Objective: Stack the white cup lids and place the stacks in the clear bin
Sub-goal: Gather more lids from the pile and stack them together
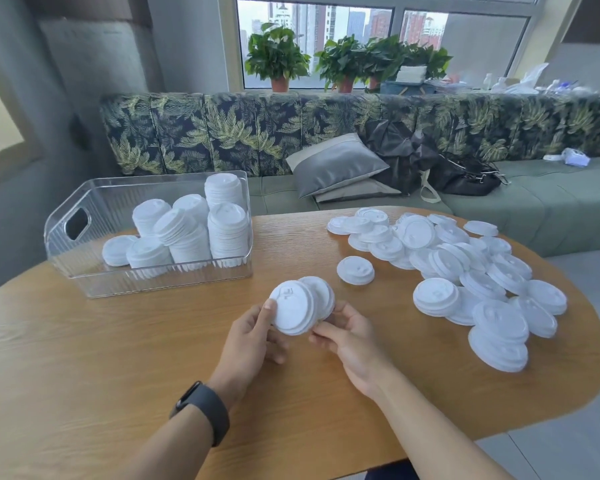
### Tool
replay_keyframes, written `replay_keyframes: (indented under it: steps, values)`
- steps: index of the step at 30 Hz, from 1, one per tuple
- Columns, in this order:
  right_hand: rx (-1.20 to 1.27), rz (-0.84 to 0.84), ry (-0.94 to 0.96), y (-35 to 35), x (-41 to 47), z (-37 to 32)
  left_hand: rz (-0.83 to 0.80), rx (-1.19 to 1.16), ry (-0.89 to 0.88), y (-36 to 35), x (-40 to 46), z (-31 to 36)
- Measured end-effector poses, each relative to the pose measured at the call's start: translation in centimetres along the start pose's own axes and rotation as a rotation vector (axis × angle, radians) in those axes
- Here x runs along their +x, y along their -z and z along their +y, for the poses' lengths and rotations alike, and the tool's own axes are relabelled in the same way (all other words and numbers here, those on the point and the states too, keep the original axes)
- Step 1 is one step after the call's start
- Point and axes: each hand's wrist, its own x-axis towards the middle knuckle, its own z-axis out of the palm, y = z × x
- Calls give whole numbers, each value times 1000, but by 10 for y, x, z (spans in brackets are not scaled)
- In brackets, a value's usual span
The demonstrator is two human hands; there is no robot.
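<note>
Bin (222,275) left on table (84,358), stacks (227,230) inside; loose lids (465,268) right; sofa (499,202) behind.

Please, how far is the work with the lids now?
Done: several stacks of lids already stand in the clear bin. In hand: the left hand and right hand hold a short stack above the table. Left: a large loose pile and one single lid.
</note>
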Motion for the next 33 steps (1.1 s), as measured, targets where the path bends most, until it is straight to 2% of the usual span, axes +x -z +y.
replay_keyframes:
  steps: [8, 16, 26, 30, 33]
  values:
    - [-267, -79, 37, -23, -8, 7, 69, -113, -25, 7, -13, -7]
    - [-24, 2, -52, -17, -5, -1, 108, -82, -24, 5, -16, -6]
    - [-35, -6, -35, -18, -5, 1, 106, -29, -66, 5, -15, -9]
    - [-137, -4, 15, -20, -9, 2, 110, -28, -71, 5, -14, -11]
    - [-100, 19, 25, -19, -9, 3, 106, -16, -74, 5, -15, -9]
